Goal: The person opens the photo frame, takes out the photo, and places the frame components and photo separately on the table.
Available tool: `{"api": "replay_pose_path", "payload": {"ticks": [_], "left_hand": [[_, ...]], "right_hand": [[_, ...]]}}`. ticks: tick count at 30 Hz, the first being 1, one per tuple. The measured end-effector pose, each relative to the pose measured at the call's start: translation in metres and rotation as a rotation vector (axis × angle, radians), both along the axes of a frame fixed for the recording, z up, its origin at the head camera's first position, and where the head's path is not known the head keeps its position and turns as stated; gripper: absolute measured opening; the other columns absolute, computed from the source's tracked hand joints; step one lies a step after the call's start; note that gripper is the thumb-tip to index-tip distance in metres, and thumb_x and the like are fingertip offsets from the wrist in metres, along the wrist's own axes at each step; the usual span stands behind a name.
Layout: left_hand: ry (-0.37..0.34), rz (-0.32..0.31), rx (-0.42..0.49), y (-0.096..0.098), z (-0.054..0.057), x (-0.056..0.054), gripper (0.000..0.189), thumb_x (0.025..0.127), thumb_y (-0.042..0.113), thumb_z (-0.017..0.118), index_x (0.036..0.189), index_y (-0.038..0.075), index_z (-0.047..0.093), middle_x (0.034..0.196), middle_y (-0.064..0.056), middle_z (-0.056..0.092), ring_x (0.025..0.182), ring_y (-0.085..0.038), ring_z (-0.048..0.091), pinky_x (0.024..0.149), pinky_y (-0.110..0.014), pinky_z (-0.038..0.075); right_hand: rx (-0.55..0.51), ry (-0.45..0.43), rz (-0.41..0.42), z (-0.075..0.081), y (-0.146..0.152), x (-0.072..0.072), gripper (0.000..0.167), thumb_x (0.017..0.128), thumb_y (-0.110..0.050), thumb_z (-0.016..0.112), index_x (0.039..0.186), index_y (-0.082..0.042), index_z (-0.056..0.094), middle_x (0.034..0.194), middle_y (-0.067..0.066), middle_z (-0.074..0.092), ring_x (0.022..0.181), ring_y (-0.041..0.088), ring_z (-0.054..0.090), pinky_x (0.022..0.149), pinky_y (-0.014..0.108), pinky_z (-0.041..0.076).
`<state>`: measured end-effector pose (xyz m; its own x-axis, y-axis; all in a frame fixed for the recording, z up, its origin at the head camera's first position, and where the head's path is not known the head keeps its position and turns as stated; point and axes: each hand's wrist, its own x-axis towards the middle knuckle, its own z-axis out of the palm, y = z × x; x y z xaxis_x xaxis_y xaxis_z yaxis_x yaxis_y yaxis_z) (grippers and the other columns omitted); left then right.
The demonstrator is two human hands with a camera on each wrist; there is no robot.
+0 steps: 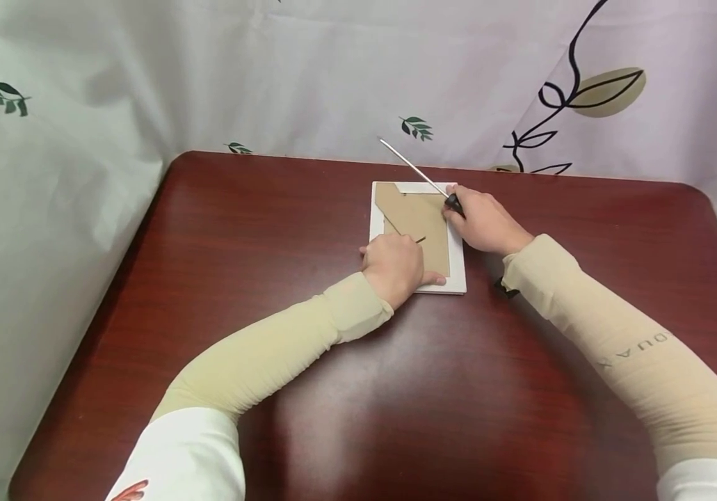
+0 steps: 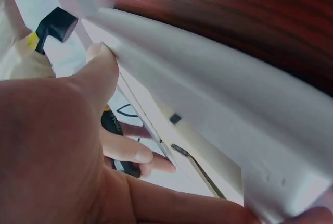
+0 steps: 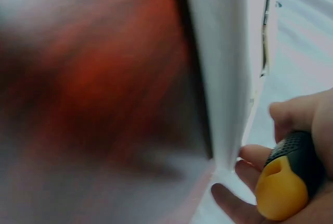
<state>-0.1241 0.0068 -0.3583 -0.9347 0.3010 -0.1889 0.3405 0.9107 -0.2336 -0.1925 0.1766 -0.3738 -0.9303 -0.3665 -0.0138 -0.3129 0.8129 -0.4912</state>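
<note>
A white picture frame (image 1: pixel 456 261) lies back side up near the table's far edge, with a tan backing board (image 1: pixel 436 247) and an angled stand leg (image 1: pixel 389 198). My left hand (image 1: pixel 393 268) holds the frame's near end, thumb along the near border and fingers toward the left edge. A screwdriver (image 1: pixel 454 203) is gripped in my right hand (image 1: pixel 486 221) at the frame's far right corner. Its metal shaft points up and to the left, past the far edge. The right wrist view shows its black and yellow handle (image 3: pixel 283 187) lying across the palm.
The dark red wooden table (image 1: pixel 258 229) extends around the frame. Behind it hangs a pale curtain (image 1: pixel 333 76) with leaf prints. A small black object (image 1: pixel 507 289) shows under the right wrist, by the sleeve cuff.
</note>
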Motion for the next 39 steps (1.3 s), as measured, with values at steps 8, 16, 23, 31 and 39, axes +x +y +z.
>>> {"api": "replay_pose_path", "payload": {"ticks": [8,16,23,31,39], "left_hand": [[0.005,-0.023,0.070,-0.019,0.012,-0.010,0.071,0.080,0.086,0.049,0.071,0.019,0.072,0.065,0.000,0.065,0.061,-0.020,0.066,0.052,-0.033,0.051],[-0.117,-0.060,0.167,-0.058,0.025,-0.050,0.087,0.075,0.082,0.062,0.113,0.005,0.070,0.111,-0.016,0.069,0.101,-0.033,0.066,0.082,-0.046,0.055],[-0.352,-0.249,0.310,-0.085,0.020,-0.082,0.134,0.070,0.073,0.077,0.160,-0.001,0.010,0.166,-0.024,-0.004,0.153,-0.039,0.003,0.121,-0.054,0.015],[-0.425,-0.335,0.272,-0.083,0.011,-0.089,0.155,0.057,0.076,0.082,0.159,0.000,-0.005,0.163,-0.024,-0.019,0.152,-0.039,-0.012,0.122,-0.054,0.002],[-0.438,-0.301,0.216,-0.080,0.005,-0.092,0.164,0.051,0.074,0.087,0.158,-0.002,-0.011,0.162,-0.025,-0.022,0.151,-0.038,-0.017,0.121,-0.055,-0.002]], "right_hand": [[-0.160,0.046,-0.128,-0.002,0.006,0.022,0.021,0.101,-0.015,0.057,0.116,0.000,0.059,0.103,0.019,0.066,0.088,0.033,0.058,0.079,0.046,0.045],[-0.218,-0.044,-0.159,0.014,0.012,0.055,0.017,0.100,-0.018,0.059,0.106,-0.003,0.063,0.080,0.011,0.064,0.072,0.024,0.057,0.067,0.034,0.043],[-0.334,-0.352,-0.162,0.022,0.017,0.078,0.023,0.104,-0.020,0.054,0.109,0.002,0.058,0.081,0.013,0.065,0.060,0.017,0.065,0.060,0.033,0.059],[-0.251,-0.388,-0.144,0.028,0.022,0.097,0.032,0.105,-0.031,0.052,0.108,-0.001,0.060,0.062,0.003,0.054,0.055,0.022,0.057,0.058,0.030,0.044],[-0.330,-0.476,-0.133,0.030,0.011,0.105,0.027,0.107,-0.025,0.047,0.105,0.000,0.058,0.063,0.002,0.048,0.051,0.016,0.047,0.052,0.029,0.039]]}}
